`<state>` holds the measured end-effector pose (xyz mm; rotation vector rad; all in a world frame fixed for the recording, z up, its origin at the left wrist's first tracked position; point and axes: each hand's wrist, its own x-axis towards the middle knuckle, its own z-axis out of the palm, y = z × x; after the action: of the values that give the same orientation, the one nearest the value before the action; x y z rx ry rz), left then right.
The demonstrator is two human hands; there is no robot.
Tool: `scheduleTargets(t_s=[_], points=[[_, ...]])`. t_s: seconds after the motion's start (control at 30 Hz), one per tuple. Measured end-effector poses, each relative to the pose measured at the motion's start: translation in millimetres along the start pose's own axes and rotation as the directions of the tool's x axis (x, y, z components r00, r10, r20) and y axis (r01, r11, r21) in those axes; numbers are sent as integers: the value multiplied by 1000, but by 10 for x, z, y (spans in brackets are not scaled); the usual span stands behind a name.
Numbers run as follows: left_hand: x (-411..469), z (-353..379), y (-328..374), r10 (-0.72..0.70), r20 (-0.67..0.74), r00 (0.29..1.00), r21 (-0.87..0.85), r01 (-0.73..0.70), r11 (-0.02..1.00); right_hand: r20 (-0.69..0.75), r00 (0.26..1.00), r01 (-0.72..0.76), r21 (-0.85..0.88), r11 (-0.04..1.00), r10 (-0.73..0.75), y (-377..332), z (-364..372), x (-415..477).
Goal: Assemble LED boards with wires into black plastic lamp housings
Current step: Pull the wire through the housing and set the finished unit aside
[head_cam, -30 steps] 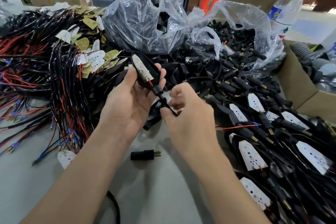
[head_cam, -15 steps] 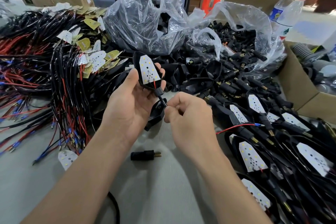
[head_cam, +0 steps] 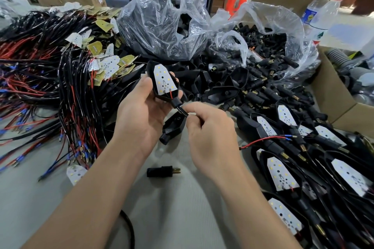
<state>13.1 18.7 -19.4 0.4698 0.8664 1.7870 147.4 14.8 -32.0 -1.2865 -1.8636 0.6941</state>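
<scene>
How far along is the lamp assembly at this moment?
Done: assembled lamps piled at right. In hand: the left hand holds a housing with its LED board seated; the right hand pinches the wire leaving its neck. Left: loose wired boards and empty housings heaped behind.

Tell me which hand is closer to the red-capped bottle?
Right. The right hand pinches the wire, below and left of the red-capped bottle; the left hand grips the housing farther left.
</scene>
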Motion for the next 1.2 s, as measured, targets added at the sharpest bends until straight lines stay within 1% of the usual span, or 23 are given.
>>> scheduleTargets(t_s=[0.1,0.17,0.23,0.33,0.43,0.5,0.57,0.73,0.83,0.93,1.03,1.13,1.2], points=[[18,-2,-35,39,-49,998,38,-38,999,5,1000,-15,57,998,14,22,2,11],[37,-9,-49,52,-82,995,73,-46,996,6,1000,22,78,997,-22,39,-8,22],[40,-18,-57,41,-84,996,120,-31,992,6,998,54,82,995,-54,40,-27,25],[41,-42,-31,3,-36,999,111,1,994,-34,999,35,80,996,-32,59,-40,30],[58,-86,33,-67,55,996,99,61,993,-143,989,35,29,999,-31,56,-33,37],[75,-120,56,-75,111,991,100,64,993,-196,980,52,22,998,-46,40,-30,39],[79,-127,45,-70,107,992,81,61,995,-212,976,52,15,999,-48,46,-28,43],[65,-120,16,-21,106,994,67,14,998,-189,982,25,1,1000,-24,65,-54,58],[107,-177,21,-5,134,991,136,-13,991,-200,977,57,-58,997,-67,55,-84,51],[136,-225,85,-73,152,986,234,35,971,-202,965,166,-31,986,-169,73,-144,59],[118,-265,140,-110,152,982,410,38,911,-256,912,284,-172,943,-321,99,-238,114],[89,-285,164,-145,227,963,528,4,849,-311,877,313,-207,927,-366,182,-327,174],[64,-289,179,-171,249,953,530,13,848,-328,869,318,-204,926,-371,228,-349,196]])
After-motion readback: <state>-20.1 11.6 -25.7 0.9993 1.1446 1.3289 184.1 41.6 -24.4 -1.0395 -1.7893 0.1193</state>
